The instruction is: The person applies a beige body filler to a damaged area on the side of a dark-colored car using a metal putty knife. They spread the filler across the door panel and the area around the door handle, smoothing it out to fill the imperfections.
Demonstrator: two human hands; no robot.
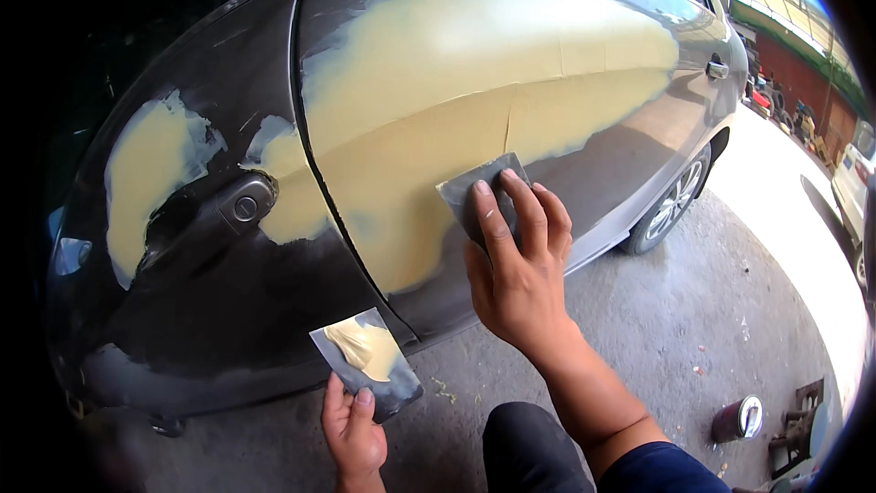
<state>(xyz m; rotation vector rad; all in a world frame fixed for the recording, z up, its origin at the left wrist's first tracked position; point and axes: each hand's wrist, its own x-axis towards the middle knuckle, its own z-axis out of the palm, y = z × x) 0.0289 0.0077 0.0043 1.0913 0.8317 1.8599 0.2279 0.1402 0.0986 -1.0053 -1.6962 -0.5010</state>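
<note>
My right hand (pixel 525 274) grips a dark, flat putty spreader (pixel 497 184), fingers spread over its face. The spreader's top edge lies against the car door (pixel 584 192), at the lower border of a wide patch of cream body filler (pixel 411 128). Lower and to the left, my left hand (pixel 354 434) pinches a grey rectangular plate (pixel 397 391) between thumb and fingers. A thick dollop of cream filler (pixel 362 344) sits on the plate's upper part. Thin raised lines run across the filler on the door.
Left of the door gap, the dark front panel (pixel 219 310) carries more filler (pixel 146 183) around a recess with a round badge (pixel 245 208). A can (pixel 737 420) stands on the concrete floor at lower right, beside a small stool-like object (pixel 803 429). The rear wheel (pixel 671 205) is farther right.
</note>
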